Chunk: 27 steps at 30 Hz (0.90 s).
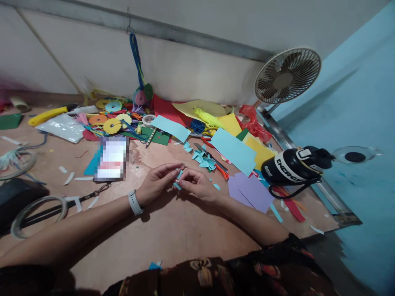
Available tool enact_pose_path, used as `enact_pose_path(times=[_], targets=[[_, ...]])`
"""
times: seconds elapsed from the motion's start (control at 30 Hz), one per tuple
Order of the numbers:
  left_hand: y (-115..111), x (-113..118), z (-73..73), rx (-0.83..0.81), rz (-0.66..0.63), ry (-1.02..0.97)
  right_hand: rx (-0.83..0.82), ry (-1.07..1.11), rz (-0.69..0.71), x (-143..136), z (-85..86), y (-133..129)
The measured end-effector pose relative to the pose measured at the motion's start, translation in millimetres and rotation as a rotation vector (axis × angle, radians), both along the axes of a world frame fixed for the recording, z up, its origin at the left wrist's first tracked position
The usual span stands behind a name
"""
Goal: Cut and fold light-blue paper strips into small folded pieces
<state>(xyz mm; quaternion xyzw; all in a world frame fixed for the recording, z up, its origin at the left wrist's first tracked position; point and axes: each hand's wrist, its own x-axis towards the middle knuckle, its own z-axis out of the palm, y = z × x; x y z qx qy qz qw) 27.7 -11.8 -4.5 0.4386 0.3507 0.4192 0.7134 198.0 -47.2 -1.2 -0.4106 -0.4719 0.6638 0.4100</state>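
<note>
Near the middle of the table, my left hand (159, 182) and my right hand (199, 185) meet, fingertips almost touching. Between them is a small light blue paper piece (178, 186), pinched by the fingers of both hands and partly covered by them. Just beyond my right hand lies a pile of folded light blue paper pieces (203, 159). Scissors with orange handles (221, 172) rest against that pile. Light blue paper sheets (234, 150) and purple paper sheets (249, 191) lie to the right of my right hand.
A phone (111, 159) lies left of my hands. Colourful paper discs with yarn (112, 126) crowd the back. A black bottle (293, 166) and a fan (286, 78) are at the right. Tape rolls (40, 216) and paper scraps lie on the left.
</note>
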Motion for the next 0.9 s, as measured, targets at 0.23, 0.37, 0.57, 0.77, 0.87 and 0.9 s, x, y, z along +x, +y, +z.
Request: enact_pose_path(times=[0.23,0.37,0.57,0.77,0.87,0.9], targets=[[12.1,-12.8,4.7,0.305,0.018,0.283,0.248,-0.315,-0.115,4.4,12.1,3.0],[9.9,-16.9,4.2,0.343,0.023,0.322,0.503,-0.535,-0.081,7.2,7.1,6.4],[13.1,-24.4,-3.3,0.472,0.021,0.402,0.637,-0.592,-0.017,11.3,-9.8,11.7],[18.1,-26.0,-11.4,0.357,0.002,0.373,0.628,-0.564,-0.144,18.7,-28.5,15.7],[17.1,-24.6,-9.5,0.338,-0.017,0.367,0.658,-0.573,-0.190,20.8,-33.9,18.7],[16.8,-24.4,-8.7,0.333,-0.027,0.362,0.684,-0.593,-0.199,21.2,-34.2,19.7]])
